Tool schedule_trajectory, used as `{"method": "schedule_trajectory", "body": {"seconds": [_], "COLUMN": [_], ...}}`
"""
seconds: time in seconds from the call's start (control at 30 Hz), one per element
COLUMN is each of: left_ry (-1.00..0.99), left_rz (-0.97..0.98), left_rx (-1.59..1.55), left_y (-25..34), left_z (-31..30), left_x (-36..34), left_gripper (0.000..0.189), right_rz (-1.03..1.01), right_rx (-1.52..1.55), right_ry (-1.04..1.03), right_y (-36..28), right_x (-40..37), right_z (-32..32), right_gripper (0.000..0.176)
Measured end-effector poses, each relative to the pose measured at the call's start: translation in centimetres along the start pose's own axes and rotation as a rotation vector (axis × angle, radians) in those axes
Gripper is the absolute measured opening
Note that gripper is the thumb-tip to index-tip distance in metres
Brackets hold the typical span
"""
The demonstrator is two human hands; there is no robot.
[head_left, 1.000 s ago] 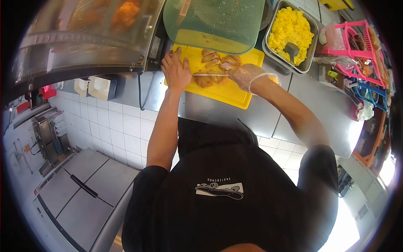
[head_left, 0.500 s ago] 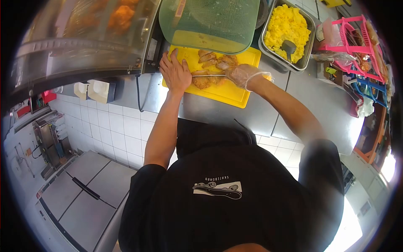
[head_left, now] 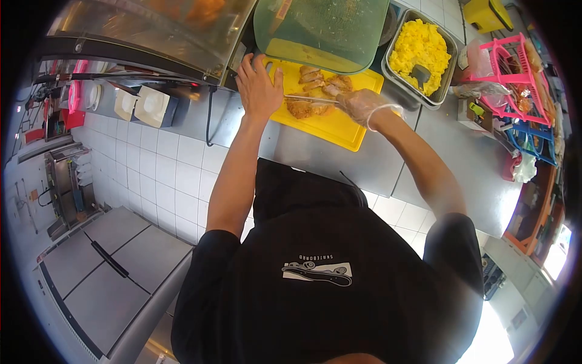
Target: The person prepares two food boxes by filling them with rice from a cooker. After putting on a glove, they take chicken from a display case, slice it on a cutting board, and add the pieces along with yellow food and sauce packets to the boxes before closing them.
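A yellow cutting board point(head_left: 339, 134) lies on the steel counter with browned cutlet pieces on it. My right hand point(head_left: 361, 106), in a clear plastic glove, is closed around the handle end of a knife point(head_left: 312, 98). Its blade runs sideways across the board, between cut strips point(head_left: 311, 77) on the far side and a larger piece point(head_left: 300, 110) on the near side. My bare left hand point(head_left: 259, 88) is at the board's left edge, by the blade's tip, with fingers stretched out and apart. Whether its palm presses on the blade cannot be made out.
A green mesh basket point(head_left: 324, 33) stands just beyond the board. To its right, a steel pan point(head_left: 441, 102) holds scrambled egg point(head_left: 418, 48) and a dark spatula point(head_left: 420, 74). A glass-fronted cabinet point(head_left: 145, 36) is at left; a pink rack point(head_left: 518, 79) stands at right.
The whole view has shifted slightly, moving the board right and up in the picture. Both hands and the knife keep nearly the same places over the board.
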State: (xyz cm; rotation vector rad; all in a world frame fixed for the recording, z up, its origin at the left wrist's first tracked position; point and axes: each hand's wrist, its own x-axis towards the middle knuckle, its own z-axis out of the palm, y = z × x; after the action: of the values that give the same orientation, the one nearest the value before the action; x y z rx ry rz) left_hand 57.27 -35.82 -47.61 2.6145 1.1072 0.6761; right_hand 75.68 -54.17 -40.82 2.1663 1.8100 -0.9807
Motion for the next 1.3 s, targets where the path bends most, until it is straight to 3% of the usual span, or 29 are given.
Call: {"method": "schedule_trajectory", "body": {"seconds": [0.33, 0.57, 0.63, 0.73, 0.83, 0.97, 1.07, 1.17, 1.3], "left_ry": [-0.04, -0.025, -0.003, -0.02, -0.041, -0.029, -0.034, 0.021, 0.111], "left_rz": [-0.111, -0.144, -0.151, -0.144, -0.139, -0.107, -0.126, -0.05, 0.105], "left_rx": [-0.01, -0.048, -0.029, 0.022, 0.049, 0.06, 0.06, 0.003, -0.2], "left_y": [-1.4, -2.4, -2.1, -1.6, -1.2, -1.3, -1.1, -0.4, 1.5], "left_z": [2.9, 4.9, 5.1, 5.0, 4.8, 4.9, 4.2, 2.0, -3.5], "left_x": [-3.9, -4.3, -4.4, -3.8, -3.3, -3.2, -3.9, -3.4, -4.2], "left_gripper": [0.05, 0.05, 0.051, 0.052, 0.053, 0.054, 0.055, 0.053, 0.048], "right_rz": [-0.057, -0.12, -0.154, -0.201, -0.131, -0.148, -0.088, -0.003, -0.036], "right_rx": [-0.16, -0.199, -0.268, -0.103, -0.106, -0.108, -0.081, -0.07, 0.014], "right_ry": [0.034, 0.011, -0.077, 0.052, -0.035, 0.067, 0.018, 0.099, 0.395], "right_y": [1.0, 1.2, 1.3, 2.4, 3.2, 3.8, 2.4, 0.9, 0.5], "right_x": [1.5, 3.0, 3.6, 3.5, 4.4, 4.5, 3.0, 0.8, -2.3], "right_z": [3.9, 2.5, 2.1, 3.1, 3.8, 5.2, 4.9, 5.4, 10.4], "right_gripper": [0.022, 0.02, 0.02, 0.02, 0.022, 0.024, 0.029, 0.033, 0.033]}}
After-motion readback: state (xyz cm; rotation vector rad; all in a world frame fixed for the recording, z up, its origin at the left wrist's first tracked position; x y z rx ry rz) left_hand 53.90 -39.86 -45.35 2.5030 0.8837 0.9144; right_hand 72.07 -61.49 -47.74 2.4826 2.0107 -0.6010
